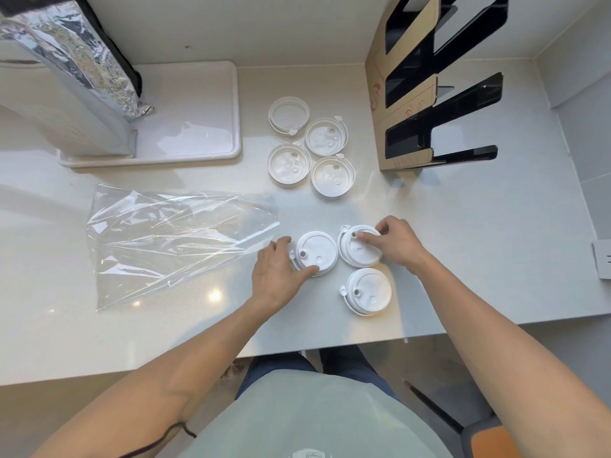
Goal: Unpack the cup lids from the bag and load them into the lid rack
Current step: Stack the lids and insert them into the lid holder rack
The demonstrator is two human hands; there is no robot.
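Looking down at the low middle of the frame, we see three white cup lids close to the table edge [330, 342]. The nearest lid [366, 291] lies alone, with no hand on it. Just above it, our left hand [276, 272] curls around the left lid [316, 253], thumb on its near rim and fingers at its far side. Our right hand [395, 243] pinches the right lid [359, 246] from its right side, with one finger on top.

We think these lids are light, thin and a bit bendy. They could slip or crack if squeezed hard, so the rim is the best place to hold them.

To the left lies the clear bag [172, 239], flat and see-through, with no lids inside it that we can see. Higher up in the middle sit four more lids [310, 150], close together. In the upper right stands the black lid rack [439, 94] with its brown card side. The table between our hands and the rack is bare, so there is room to carry the lids. We should mind the near edge.
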